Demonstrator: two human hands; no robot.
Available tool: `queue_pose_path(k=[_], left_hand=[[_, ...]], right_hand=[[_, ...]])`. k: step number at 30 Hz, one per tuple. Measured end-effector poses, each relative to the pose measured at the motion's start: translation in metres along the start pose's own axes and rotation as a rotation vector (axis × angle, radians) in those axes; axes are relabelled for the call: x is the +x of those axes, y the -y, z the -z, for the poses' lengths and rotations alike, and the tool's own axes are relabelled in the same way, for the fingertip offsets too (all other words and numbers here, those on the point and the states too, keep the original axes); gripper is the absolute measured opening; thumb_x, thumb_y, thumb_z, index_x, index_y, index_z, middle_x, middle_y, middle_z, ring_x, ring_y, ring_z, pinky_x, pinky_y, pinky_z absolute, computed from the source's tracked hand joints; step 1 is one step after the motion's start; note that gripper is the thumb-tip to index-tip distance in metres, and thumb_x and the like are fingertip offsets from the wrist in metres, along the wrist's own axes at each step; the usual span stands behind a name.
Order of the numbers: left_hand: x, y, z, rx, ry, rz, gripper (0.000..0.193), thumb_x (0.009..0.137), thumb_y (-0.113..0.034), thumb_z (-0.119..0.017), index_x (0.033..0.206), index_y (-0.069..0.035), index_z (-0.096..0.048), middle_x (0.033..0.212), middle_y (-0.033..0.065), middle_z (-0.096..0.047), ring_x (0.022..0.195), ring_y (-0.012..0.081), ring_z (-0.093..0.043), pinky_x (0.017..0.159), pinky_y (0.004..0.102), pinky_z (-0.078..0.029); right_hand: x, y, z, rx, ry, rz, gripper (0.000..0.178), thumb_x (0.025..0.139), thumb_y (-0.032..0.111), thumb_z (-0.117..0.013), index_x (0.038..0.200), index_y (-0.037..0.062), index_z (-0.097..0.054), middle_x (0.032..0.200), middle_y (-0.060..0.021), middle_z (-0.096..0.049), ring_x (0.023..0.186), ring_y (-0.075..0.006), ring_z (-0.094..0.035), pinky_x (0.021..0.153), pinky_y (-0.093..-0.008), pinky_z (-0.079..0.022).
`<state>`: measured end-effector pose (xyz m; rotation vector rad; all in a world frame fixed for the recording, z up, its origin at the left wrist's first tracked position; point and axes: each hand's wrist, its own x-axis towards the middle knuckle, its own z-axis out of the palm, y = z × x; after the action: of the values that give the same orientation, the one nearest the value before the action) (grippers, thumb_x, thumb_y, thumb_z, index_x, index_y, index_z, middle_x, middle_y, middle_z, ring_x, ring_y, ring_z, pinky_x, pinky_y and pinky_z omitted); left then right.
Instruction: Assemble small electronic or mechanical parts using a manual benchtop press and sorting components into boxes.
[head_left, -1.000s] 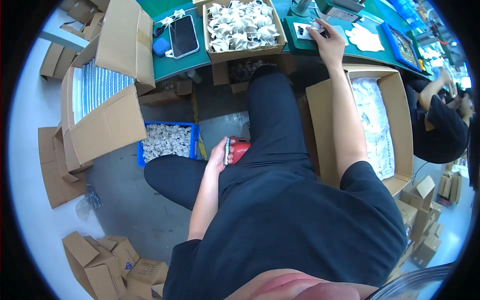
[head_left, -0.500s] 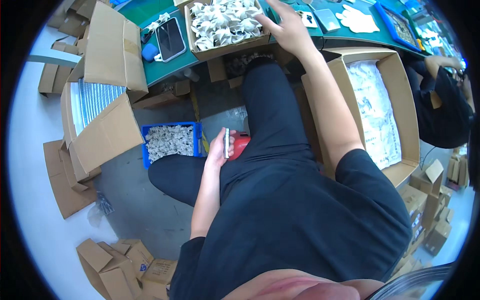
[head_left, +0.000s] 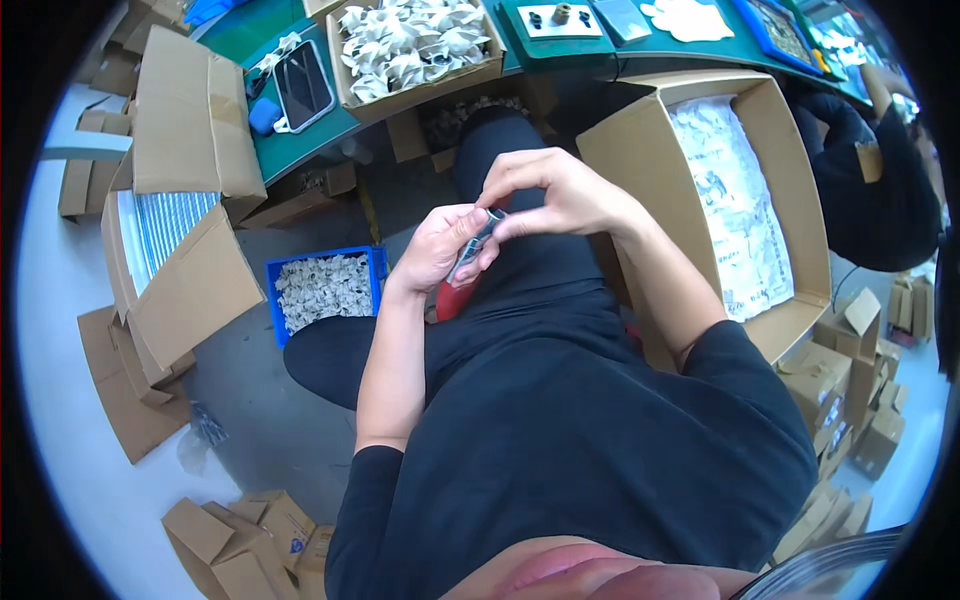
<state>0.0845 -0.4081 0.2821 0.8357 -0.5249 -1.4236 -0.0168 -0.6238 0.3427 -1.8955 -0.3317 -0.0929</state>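
Over my lap, my left hand (head_left: pixel 436 250) is closed around a slim grey, dark-edged piece (head_left: pixel 472 250); most of it is hidden by my fingers, so its exact kind cannot be made out. My right hand (head_left: pixel 565 192) meets it from the other side, thumb and fingers pinched at the piece's upper end. Beyond both hands, on the bench edge, stands a cardboard box (head_left: pixel 425 88) heaped with off-white bladed parts (head_left: pixel 410 45) that look like small impellers.
A blue crate (head_left: pixel 378 270) of small pale parts sits on the floor at left. An open carton with striped sheets (head_left: pixel 180 235) stands beyond it. At right is a lined carton (head_left: pixel 800 210). The green bench (head_left: pixel 265 160) carries a phone (head_left: pixel 304 85) and a white glove (head_left: pixel 688 18). Another person works at far right.
My right hand has come back from the box of bladed parts to my left hand. My left hand has risen slightly, still holding the slim piece. The view has shifted a little.
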Motion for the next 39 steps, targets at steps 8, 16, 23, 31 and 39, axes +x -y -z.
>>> queue_pose_path(k=[8, 16, 23, 31, 39], left_hand=[[-0.008, 0.020, -0.005, -0.106, -0.106, 0.019, 0.045, 0.110, -0.034, -0.045, 0.117, 0.007, -0.062, 0.071, 0.0061, -0.061, 0.042, 0.0046, -0.045, 0.038, 0.0187, -0.036], [-0.023, 0.077, 0.005, -0.193, -0.182, 0.192, 0.050, 0.112, -0.035, -0.034, 0.121, 0.008, -0.058, 0.070, 0.0068, -0.056, 0.041, 0.0079, -0.040, 0.035, 0.0219, -0.034], [-0.007, 0.098, 0.013, -0.078, -0.229, 0.360, 0.050, 0.112, -0.037, -0.035, 0.122, 0.006, -0.058, 0.071, 0.0059, -0.055, 0.042, 0.0082, -0.041, 0.036, 0.0215, -0.034], [-0.045, 0.153, 0.074, -0.202, -0.398, 0.358, 0.044, 0.110, -0.038, -0.043, 0.114, 0.001, -0.061, 0.071, 0.0038, -0.057, 0.042, 0.0090, -0.043, 0.036, 0.0230, -0.035], [-0.058, 0.173, 0.105, 0.266, -0.497, 0.610, 0.043, 0.107, -0.043, -0.048, 0.094, -0.004, -0.058, 0.067, 0.0051, -0.057, 0.041, 0.0116, -0.045, 0.036, 0.0252, -0.035]], right_hand=[[0.031, -0.049, 0.119, -0.724, -0.925, -0.172, 0.026, 0.087, 0.023, -0.074, 0.100, 0.0008, -0.074, 0.090, -0.0164, -0.071, 0.080, -0.0296, -0.069, 0.074, -0.0385, -0.056], [0.067, -0.090, 0.160, -0.687, -0.948, -0.295, 0.025, 0.078, 0.023, -0.075, 0.085, -0.0006, -0.074, 0.086, -0.0249, -0.070, 0.084, -0.0427, -0.069, 0.076, -0.0486, -0.055], [0.053, -0.091, 0.182, -0.545, -0.620, -0.148, 0.027, 0.076, 0.023, -0.079, 0.091, 0.0005, -0.076, 0.086, -0.0231, -0.071, 0.079, -0.0366, -0.070, 0.074, -0.0426, -0.056], [-0.156, -0.008, 0.230, -0.508, -0.718, -0.335, 0.035, 0.097, 0.032, -0.067, 0.105, -0.0024, -0.073, 0.086, -0.0064, -0.072, 0.079, -0.0135, -0.066, 0.072, -0.0288, -0.053], [-0.392, -0.023, 0.094, -0.436, 0.053, -1.549, 0.037, 0.081, 0.021, -0.078, 0.112, 0.0026, -0.072, 0.099, -0.0122, -0.074, 0.090, -0.0243, -0.070, 0.081, -0.0380, -0.056]])
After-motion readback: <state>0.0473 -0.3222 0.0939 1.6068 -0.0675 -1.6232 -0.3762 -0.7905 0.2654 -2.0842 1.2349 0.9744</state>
